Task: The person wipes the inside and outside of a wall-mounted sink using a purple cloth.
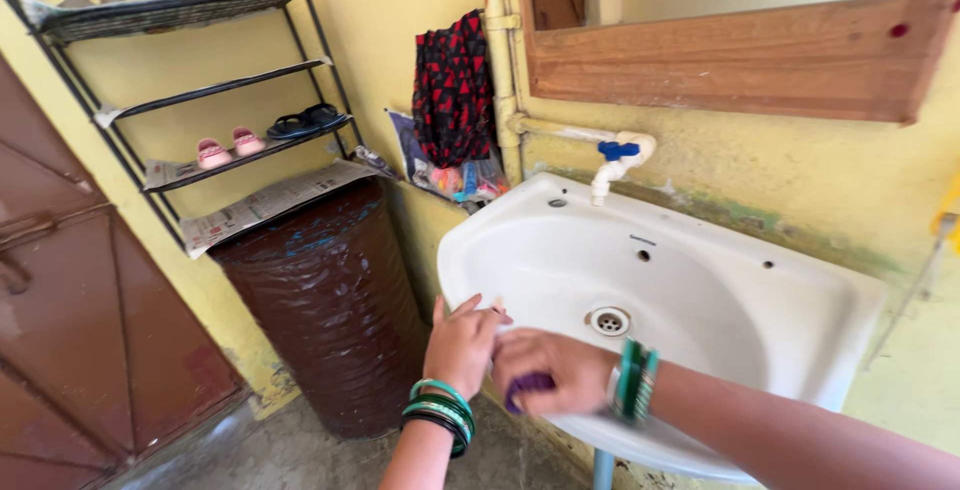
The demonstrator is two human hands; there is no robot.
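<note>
My left hand [462,342] rests on the front left rim of a white wash basin [700,290], fingers together, with green bangles on the wrist. My right hand [550,370] is just beside it, closed around a small purple scrubber [528,386] pressed at the basin's front edge. Green bangles sit on that wrist too. The two hands touch each other. A drain [609,321] lies in the bowl just beyond my right hand.
A white tap with a blue handle [618,158] juts from the yellow wall above the basin. A dark brown drum [325,300] topped with newspaper stands left of the basin. A black shoe rack [200,80], a red door [70,330], a hanging patterned bag [455,85] and a wood-framed mirror [730,60] surround it.
</note>
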